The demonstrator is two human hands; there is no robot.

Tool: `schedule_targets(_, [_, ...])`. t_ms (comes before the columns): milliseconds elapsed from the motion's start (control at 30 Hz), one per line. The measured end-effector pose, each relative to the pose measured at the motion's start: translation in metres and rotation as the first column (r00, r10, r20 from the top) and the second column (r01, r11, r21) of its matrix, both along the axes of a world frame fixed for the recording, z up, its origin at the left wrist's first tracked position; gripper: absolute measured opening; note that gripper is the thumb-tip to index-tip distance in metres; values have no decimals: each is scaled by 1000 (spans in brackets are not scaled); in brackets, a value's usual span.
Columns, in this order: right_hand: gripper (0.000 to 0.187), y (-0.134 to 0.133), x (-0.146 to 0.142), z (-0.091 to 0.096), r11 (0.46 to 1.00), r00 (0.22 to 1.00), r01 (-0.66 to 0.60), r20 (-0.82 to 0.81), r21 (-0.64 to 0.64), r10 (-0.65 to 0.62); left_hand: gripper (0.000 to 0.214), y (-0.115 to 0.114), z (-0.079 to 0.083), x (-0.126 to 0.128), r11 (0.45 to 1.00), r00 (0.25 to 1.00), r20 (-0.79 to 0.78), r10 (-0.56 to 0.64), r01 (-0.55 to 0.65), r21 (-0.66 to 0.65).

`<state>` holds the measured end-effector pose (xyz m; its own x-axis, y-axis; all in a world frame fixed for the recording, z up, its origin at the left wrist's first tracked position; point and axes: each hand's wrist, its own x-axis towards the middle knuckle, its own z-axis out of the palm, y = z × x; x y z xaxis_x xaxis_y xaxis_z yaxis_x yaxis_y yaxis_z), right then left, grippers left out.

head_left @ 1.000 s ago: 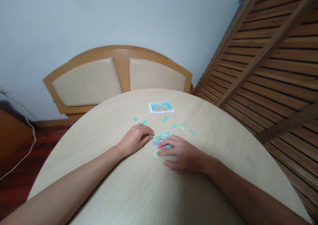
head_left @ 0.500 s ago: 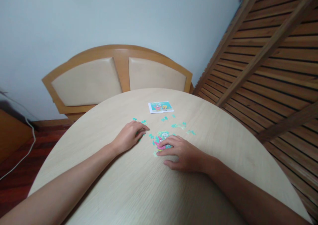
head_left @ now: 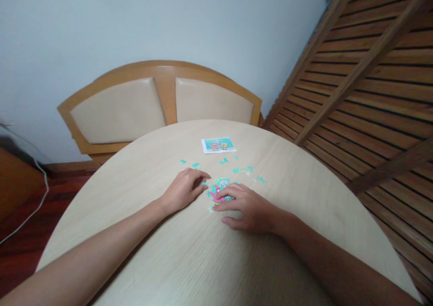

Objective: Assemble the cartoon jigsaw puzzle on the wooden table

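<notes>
My left hand [head_left: 185,188] rests on the table with curled fingers, thumb and index closing about a small teal jigsaw puzzle piece [head_left: 203,183] at the left of the joined part. The fingers partly hide this piece. My right hand [head_left: 248,208] lies with its fingers apart, the fingertips on the partly joined jigsaw puzzle [head_left: 223,183]. A pink starfish figure and a pale green face show on that joined part, and its lower right is covered by my right hand.
Loose teal pieces [head_left: 242,171] lie beyond my hands on the round wooden table [head_left: 162,261]. A printed picture card [head_left: 219,145] lies farther back. A padded bench back [head_left: 130,110] stands behind the table, and a slatted wooden screen [head_left: 365,85] to the right.
My left hand has shifted right and slightly nearer, closer to the joined puzzle. My right hand has hardly moved.
</notes>
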<state>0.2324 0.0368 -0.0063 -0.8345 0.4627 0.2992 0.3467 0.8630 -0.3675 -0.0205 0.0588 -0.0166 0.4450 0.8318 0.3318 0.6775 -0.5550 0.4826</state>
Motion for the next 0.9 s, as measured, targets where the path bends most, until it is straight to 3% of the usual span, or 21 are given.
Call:
schedule_targets(200, [45,-1,-3,-1,997,997,77,8,-31,-76,24,-1,-5,-2,997,993,119,-17,26,-67])
schedule_targets(333, [57,-1,-4,-1,987,987,155,38,-40,-153,25,-1,-3,-4,1000,999,46,-11,11,7])
schedule_targets(533, [57,-1,-2,-1,983,982,173,88,-65,-167,25,1,0,-7,998,998,17,-60,60,3])
schedule_targets(767, [55,0,0,-3,986,986,153,80,-66,-148,26,-1,-1,-3,983,969,233,-84,119,-139])
schedule_targets(900, [53,-1,-1,-2,986,986,157,67,-62,-152,23,-1,-4,1,963,902,427,-58,163,-213])
